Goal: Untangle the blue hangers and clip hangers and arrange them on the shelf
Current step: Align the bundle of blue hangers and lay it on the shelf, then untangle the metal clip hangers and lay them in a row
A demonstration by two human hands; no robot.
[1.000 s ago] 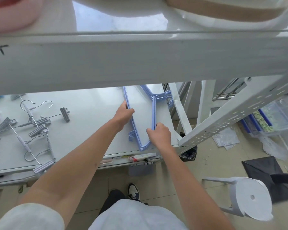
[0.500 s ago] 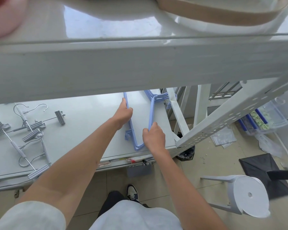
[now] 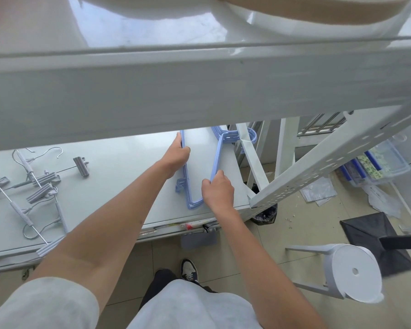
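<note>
Standing at the shelf (image 3: 119, 176), the person has both hands on the stack of blue hangers (image 3: 215, 160) lying flat near its right end. The left hand (image 3: 177, 154) has its grip curled over the stack's long left bar, while the right hand (image 3: 217, 189) pinches the right arm of the stack near the front corner, fingers closed round the blue plastic. The hangers' hooks point away, partly hidden under the upper shelf (image 3: 199, 86) and reaching past a slanted white brace (image 3: 250, 160). Off to the left, well apart from the blue stack, the grey clip hangers (image 3: 37, 186) lie in a loose jumble, wires and clips crossing one another, so that half of the job looks undone. My guess is the stack is being squared up. The risk sits at the far end: if the stack is pushed to the right, the hooks could catch on the brace and fan the pile out. The near corner also lies close to the shelf's front edge, so a hasty tug toward the body might tip it off to the floor (image 3: 301, 224). Letting go unevenly could skew the top hanger off the rest.
</note>
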